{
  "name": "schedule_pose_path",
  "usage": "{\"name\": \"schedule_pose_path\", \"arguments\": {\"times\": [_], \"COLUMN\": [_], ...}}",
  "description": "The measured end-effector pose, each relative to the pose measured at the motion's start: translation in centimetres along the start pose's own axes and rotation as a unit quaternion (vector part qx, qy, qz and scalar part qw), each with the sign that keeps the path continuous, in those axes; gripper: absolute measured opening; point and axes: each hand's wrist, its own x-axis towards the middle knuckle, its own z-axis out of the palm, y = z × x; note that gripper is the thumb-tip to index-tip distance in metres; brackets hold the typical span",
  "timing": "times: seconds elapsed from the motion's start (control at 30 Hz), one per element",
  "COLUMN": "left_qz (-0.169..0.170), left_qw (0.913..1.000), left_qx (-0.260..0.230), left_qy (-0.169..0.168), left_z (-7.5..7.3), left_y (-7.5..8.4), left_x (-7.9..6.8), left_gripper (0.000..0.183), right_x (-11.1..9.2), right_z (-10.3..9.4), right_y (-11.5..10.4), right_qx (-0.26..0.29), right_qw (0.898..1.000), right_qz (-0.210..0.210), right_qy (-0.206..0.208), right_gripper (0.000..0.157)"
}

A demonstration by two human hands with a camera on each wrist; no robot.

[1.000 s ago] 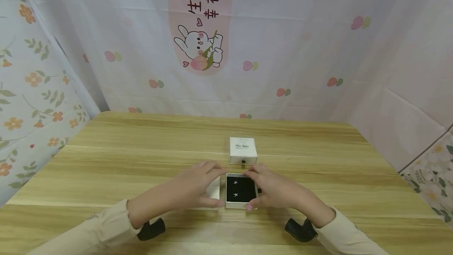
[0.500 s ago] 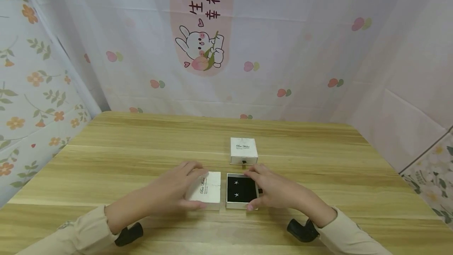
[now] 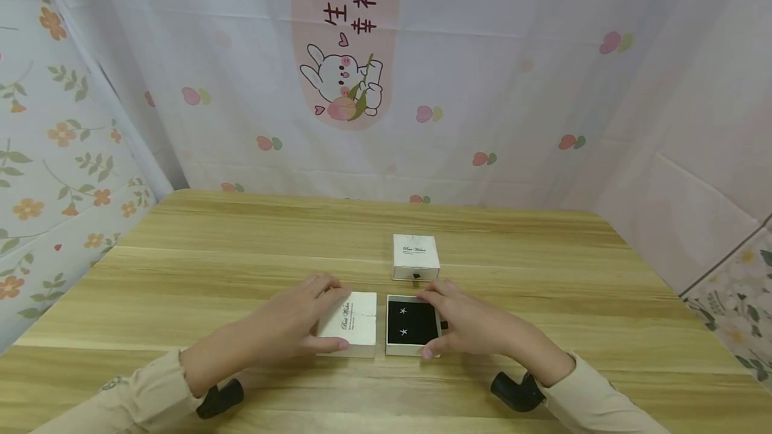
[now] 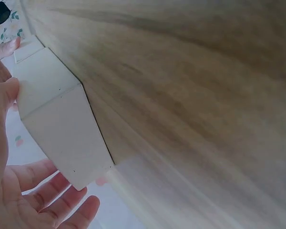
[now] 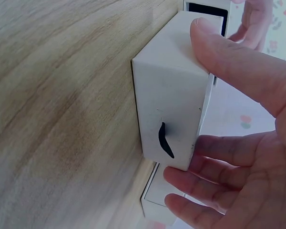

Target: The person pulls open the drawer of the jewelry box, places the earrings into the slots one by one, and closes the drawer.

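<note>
Thumb and fingers of my left hand (image 3: 283,323) span a white box sleeve (image 3: 362,321) lying on the table, lettered on top and creased near its right side. In the left wrist view the sleeve (image 4: 66,133) shows plain white walls. My right hand (image 3: 467,321) grips a white box drawer (image 3: 405,349) by its near and far walls. A black pad (image 3: 419,330) in the drawer carries two silver starfish-shaped earrings (image 3: 403,311). Its black pull tab (image 5: 164,140) shows in the right wrist view. A small gap separates sleeve and drawer.
A closed white box (image 3: 415,253) with lettering and a black tab stands just behind the drawer. The wooden table (image 3: 271,233) reaches back to a printed curtain (image 3: 470,72). Black wrist mounts (image 3: 220,399) hang below both wrists.
My left hand has moved left from the gap between the boxes to farther along the sleeve, uncovering its top. My right hand and the drawer have barely moved.
</note>
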Motion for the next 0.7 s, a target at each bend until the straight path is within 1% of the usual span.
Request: {"name": "schedule_pose_path", "arguments": {"times": [0.27, 0.7], "left_qz": [0.016, 0.018], "left_qw": [0.9997, 0.999], "left_qx": [0.016, 0.038], "left_qy": [0.002, -0.013], "left_z": [0.08, 0.11], "left_y": [0.0, -0.04], "left_x": [0.0, 0.06], "left_gripper": [0.071, 0.076], "right_x": [0.2, 0.48], "right_z": [0.0, 0.2], "right_y": [0.15, 0.23], "right_qx": [0.008, -0.005], "right_qw": [1.0, 1.0], "right_qz": [0.0, -0.016], "right_qy": [-0.002, 0.004], "right_gripper": [0.084, 0.084]}}
